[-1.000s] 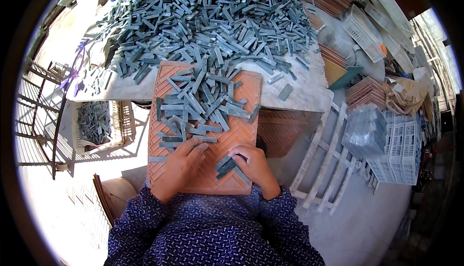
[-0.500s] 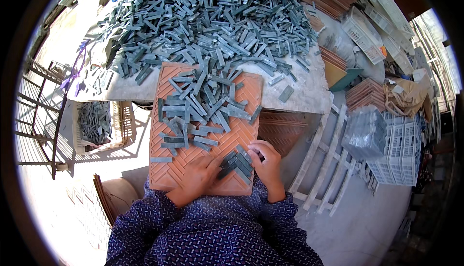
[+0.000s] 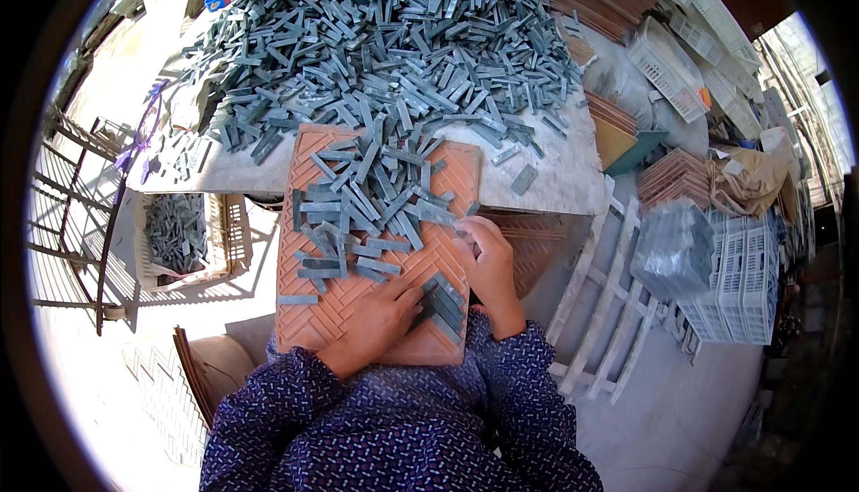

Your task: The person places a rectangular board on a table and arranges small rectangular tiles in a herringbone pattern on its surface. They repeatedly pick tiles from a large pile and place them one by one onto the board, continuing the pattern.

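A terracotta-coloured mould board [image 3: 335, 335] with herringbone grooves leans from the worktable toward my lap. Several grey-green stone strips [image 3: 446, 304] are fitted in a slanted pattern in its lower right. My left hand [image 3: 380, 320] rests on the board, open, its fingertips against the left side of these fitted strips. My right hand [image 3: 490, 264] is at the board's right edge, thumb and fingers closed on a stone strip largely hidden by them, beside the loose strips [image 3: 371, 192] heaped on the upper board.
A large heap of stone strips [image 3: 376, 40] covers the worktable [image 3: 573, 165]. A crate [image 3: 215, 237] of strips stands below left, near a metal rack [image 3: 103, 224]. On the right are a pale wooden frame [image 3: 595, 286], white plastic crates [image 3: 738, 277] and stacked mould boards [image 3: 676, 174].
My right hand has moved up and away from the fitted strips to the edge of the loose heap. My left hand has shifted slightly, still beside the fitted strips.
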The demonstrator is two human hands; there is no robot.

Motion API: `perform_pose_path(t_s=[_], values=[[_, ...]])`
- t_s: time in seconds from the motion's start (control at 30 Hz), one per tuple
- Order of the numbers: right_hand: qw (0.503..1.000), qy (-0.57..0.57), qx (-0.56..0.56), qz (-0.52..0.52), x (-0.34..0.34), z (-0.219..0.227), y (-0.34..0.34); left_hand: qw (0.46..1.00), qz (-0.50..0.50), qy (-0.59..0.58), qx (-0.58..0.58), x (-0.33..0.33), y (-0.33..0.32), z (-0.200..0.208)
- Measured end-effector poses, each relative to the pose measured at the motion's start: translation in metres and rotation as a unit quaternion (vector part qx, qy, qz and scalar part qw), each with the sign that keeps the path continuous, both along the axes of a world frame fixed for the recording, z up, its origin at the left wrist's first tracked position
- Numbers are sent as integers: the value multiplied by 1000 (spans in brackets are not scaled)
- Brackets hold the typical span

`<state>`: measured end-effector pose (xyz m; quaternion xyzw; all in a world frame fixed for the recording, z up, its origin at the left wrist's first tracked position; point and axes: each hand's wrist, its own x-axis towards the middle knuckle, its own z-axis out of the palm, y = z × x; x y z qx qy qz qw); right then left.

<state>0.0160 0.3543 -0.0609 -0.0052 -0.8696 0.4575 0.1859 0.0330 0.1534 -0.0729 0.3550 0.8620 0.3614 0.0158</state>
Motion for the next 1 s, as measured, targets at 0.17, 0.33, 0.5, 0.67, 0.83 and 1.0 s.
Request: perform_pose_path(t_s=[0.17, 0.33, 0.5, 0.67, 0.83, 1.0], values=[[987, 63, 151, 10, -24, -11, 0, 1000, 25, 13, 11, 2, 7, -1], [992, -38, 118, -3, -2, -2, 4, 1000, 24, -1, 15, 3, 8, 0], [991, -127, -11, -38, 51, -2, 10, 999, 8, 12, 30, 1, 7, -6], [987, -137, -52, -60, 94, -16, -3, 1000, -5, -9, 28, 0, 5, -13], [994, -58, -40, -88, 109, -29, -10, 997, 2, 6, 73, -3, 0, -3], [995, -15, -14, -98, 110, -42, -13, 997, -18, 39, 60, -4, -5, -13]])
